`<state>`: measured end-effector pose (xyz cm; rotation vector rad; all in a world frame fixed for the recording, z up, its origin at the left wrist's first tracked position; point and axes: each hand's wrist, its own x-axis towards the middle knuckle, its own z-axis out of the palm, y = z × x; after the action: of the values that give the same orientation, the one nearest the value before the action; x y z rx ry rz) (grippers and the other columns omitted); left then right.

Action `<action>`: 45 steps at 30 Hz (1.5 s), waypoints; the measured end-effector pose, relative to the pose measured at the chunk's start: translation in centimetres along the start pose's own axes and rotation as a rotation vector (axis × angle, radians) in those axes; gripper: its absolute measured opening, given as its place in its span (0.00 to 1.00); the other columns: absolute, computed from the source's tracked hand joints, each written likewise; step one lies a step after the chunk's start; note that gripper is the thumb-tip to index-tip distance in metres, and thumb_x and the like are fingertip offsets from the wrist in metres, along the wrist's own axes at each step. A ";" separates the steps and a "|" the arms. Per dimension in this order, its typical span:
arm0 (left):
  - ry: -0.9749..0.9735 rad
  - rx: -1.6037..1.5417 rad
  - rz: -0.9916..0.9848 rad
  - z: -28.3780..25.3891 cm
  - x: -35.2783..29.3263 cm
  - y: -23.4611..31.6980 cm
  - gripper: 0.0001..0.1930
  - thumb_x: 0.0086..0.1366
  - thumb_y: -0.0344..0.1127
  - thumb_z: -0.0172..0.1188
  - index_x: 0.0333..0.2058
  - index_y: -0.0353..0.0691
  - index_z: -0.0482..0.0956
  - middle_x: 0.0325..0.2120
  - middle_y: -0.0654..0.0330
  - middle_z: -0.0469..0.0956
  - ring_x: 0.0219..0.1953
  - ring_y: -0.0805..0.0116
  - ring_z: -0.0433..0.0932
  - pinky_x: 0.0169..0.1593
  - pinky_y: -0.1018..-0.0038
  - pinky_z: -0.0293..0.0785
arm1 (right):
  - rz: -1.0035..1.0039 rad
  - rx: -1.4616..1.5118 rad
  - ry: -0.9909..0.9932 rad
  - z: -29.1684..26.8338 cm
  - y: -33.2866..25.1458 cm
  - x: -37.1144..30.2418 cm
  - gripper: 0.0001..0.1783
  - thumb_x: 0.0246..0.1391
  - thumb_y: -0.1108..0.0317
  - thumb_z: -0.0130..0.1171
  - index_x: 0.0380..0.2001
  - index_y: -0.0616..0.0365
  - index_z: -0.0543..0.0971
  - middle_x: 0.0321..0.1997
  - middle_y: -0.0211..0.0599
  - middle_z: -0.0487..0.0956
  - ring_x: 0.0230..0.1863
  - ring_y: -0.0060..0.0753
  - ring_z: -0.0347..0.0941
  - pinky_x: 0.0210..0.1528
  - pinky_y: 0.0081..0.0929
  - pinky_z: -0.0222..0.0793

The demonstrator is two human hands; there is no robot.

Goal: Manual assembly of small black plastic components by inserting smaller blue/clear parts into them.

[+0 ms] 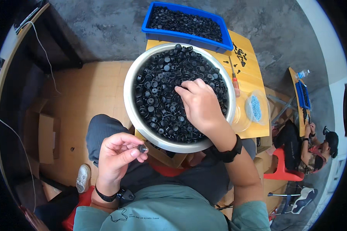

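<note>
A large round metal bowl [128, 102], heaped with small round black plastic caps [158, 98], stands in front of me on the near part of the table. My right hand [201, 104] is over the bowl with its fingers bent down among the caps; its fingertips are closed, and what they hold, if anything, is hidden. Left of the bowl's near rim, my left hand [117, 154] pinches one small dark round cap [142, 148] between thumb and fingers, above my lap.
Behind the bowl stands a blue bin [189, 37] of black parts. Loose black pieces [240, 56], a screwdriver [235, 81] and a clear tub of small blue pieces [256, 108] lie on the yellow table [246, 42]. At the far right a co-worker [310, 154] sits at another table.
</note>
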<state>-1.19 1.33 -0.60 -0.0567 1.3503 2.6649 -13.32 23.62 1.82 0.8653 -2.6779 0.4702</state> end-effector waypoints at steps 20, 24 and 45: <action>-0.139 -0.062 -0.023 3.2 1.4 -0.1 0.10 0.60 0.25 0.58 0.41 0.30 0.75 0.37 0.49 0.79 0.34 0.68 0.80 0.36 0.78 0.77 | 0.299 1.109 0.083 -3.0 -1.7 -4.8 0.18 0.44 0.76 0.61 0.42 0.61 0.78 0.34 0.35 0.78 0.33 0.23 0.72 0.39 0.20 0.67; -0.216 -0.098 -0.026 5.1 2.2 -0.7 0.11 0.61 0.24 0.57 0.42 0.30 0.74 0.40 0.48 0.78 0.38 0.66 0.80 0.38 0.78 0.77 | 0.200 1.234 0.067 -3.6 -2.8 -6.2 0.15 0.47 0.75 0.62 0.41 0.63 0.79 0.34 0.37 0.78 0.33 0.25 0.73 0.37 0.21 0.68; -0.204 0.105 0.055 7.8 1.2 -1.2 0.12 0.58 0.22 0.59 0.42 0.29 0.76 0.35 0.53 0.80 0.36 0.70 0.79 0.40 0.76 0.77 | 0.263 1.206 0.165 -5.4 -3.1 -8.8 0.14 0.43 0.75 0.66 0.37 0.60 0.80 0.28 0.38 0.80 0.28 0.27 0.77 0.31 0.21 0.71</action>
<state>-1.93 8.44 2.89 0.2606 1.4391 2.5544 -3.62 27.83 4.18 0.6224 -2.1639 2.1939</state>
